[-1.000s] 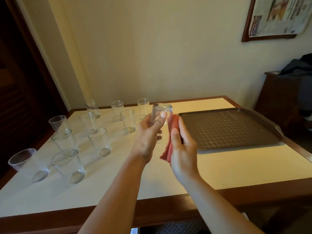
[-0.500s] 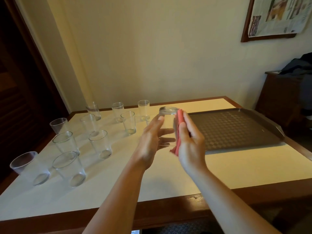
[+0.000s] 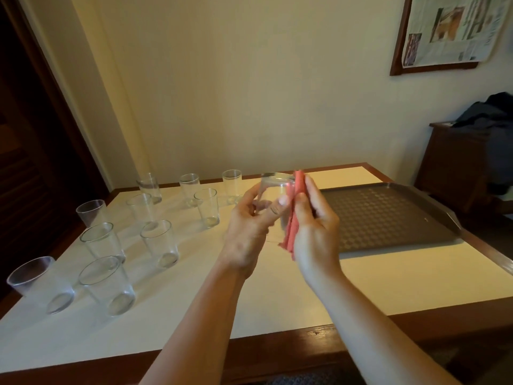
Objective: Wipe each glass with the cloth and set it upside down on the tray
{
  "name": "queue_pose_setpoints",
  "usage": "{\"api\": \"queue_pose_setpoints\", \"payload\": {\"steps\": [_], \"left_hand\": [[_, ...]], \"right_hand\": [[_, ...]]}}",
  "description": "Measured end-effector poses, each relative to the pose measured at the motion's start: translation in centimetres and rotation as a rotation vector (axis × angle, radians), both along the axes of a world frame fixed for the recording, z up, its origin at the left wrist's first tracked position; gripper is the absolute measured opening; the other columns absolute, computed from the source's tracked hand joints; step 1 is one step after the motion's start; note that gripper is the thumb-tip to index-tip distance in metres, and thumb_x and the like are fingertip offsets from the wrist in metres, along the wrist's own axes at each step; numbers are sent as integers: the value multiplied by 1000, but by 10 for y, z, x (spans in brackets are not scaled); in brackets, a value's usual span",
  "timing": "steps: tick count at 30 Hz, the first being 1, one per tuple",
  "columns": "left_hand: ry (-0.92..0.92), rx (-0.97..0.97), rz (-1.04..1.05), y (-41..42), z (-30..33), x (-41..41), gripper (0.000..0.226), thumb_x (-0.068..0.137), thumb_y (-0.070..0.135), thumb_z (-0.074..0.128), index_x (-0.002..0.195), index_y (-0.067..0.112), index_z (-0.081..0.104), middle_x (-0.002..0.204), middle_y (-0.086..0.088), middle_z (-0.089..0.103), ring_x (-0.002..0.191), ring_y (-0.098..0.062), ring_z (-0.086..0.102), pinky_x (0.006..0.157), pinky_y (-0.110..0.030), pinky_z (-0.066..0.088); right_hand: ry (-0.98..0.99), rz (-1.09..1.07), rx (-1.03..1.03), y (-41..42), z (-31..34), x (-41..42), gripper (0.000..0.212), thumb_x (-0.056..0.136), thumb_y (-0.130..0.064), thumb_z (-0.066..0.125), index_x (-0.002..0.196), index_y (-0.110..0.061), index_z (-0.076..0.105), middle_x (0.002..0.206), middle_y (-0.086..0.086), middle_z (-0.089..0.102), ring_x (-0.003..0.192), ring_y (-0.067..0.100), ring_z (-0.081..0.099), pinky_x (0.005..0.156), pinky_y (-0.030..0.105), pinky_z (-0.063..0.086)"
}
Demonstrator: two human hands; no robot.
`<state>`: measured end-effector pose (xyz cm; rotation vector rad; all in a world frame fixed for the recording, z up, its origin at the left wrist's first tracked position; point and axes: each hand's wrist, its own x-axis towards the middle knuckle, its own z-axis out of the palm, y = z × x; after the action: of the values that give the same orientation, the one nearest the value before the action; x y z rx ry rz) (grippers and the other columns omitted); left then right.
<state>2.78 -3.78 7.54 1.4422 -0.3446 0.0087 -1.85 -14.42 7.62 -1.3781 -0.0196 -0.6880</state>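
Clear glass (image 3: 273, 195) gripped by left hand (image 3: 249, 229) | right hand (image 3: 313, 226) presses red cloth (image 3: 293, 215) against it

No legible text is showing anywhere; print on the newspaper sheet (image 3: 455, 29) hanging on the wall is blurring beyond reading.

The glasses (image 3: 159, 243) are clear, smooth and glossy; the pink cloth (image 3: 293, 215) looks soft and matt; the dark tray (image 3: 441, 215) has a dull embossed surface; the table (image 3: 416, 276) is matt white, edged in polished wood
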Motion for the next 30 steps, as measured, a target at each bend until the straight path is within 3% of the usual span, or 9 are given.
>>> {"api": "queue_pose_setpoints", "payload": {"steps": [3,6,8,11,14,16,20,25,30], "left_hand": [[88,-39,31,-2,2,-1,55,91,72,56,127,33,69,103,0,70,83,-17,61,78,-34,46],[141,-61,-196,5,2,-3,35,102,51,54,130,35,67,115,-11,75,87,-26,68,81,-40,46],[15,3,-189,4,3,-5,44,92,45,69,134,32,66,105,2,75,87,-19,68,79,-36,46],[-105,-2,6,-3,6,-6,44,86,49,82,122,26,70,84,18,68,76,-3,61,71,-21,46],[30,21,-26,0,5,-6,46,98,67,52,126,34,68,108,0,76,89,-17,67,82,-35,50],[106,28,-204,6,5,-8,40,104,59,47,136,40,63,124,-16,73,95,-29,69,85,-42,48],[-18,2,-128,4,9,-8,59,86,55,73,137,27,63,103,-1,72,83,-21,64,73,-34,47],[132,0,-216,6,11,-9,42,102,62,48,133,40,66,121,-13,73,96,-27,68,84,-40,50],[15,36,-198,9,10,-7,54,84,53,75,133,31,66,100,6,73,82,-21,65,73,-32,47]], "right_hand": [[19,24,-122,14,-13,-16,43,105,-27,45,146,-36,38,116,-31,58,102,-17,57,70,7,48],[31,-1,-53,-3,-5,-5,46,105,-27,46,149,-31,38,118,-27,58,109,-9,59,83,17,51],[42,-18,27,-13,7,4,43,104,-27,48,147,-27,45,122,-21,61,119,4,58,99,30,51],[8,4,-59,3,-1,-9,39,104,-26,48,143,-33,49,116,-23,66,106,-4,63,86,20,54],[21,-31,-211,13,-13,-20,43,105,-31,44,147,-35,40,130,-21,59,113,-10,56,88,16,52],[36,-51,-140,0,-6,-8,43,105,-31,44,148,-33,40,132,-21,57,115,-10,55,92,20,53],[43,-1,-41,-5,7,-4,42,105,-28,46,147,-30,45,127,-21,61,114,-2,60,94,25,53],[16,-56,-129,10,-6,-19,41,104,-28,46,144,-35,43,116,-21,64,101,-10,62,70,8,50],[51,-71,-10,-4,12,-4,40,104,-26,49,143,-31,49,121,-23,61,107,-2,61,91,26,55]]}}
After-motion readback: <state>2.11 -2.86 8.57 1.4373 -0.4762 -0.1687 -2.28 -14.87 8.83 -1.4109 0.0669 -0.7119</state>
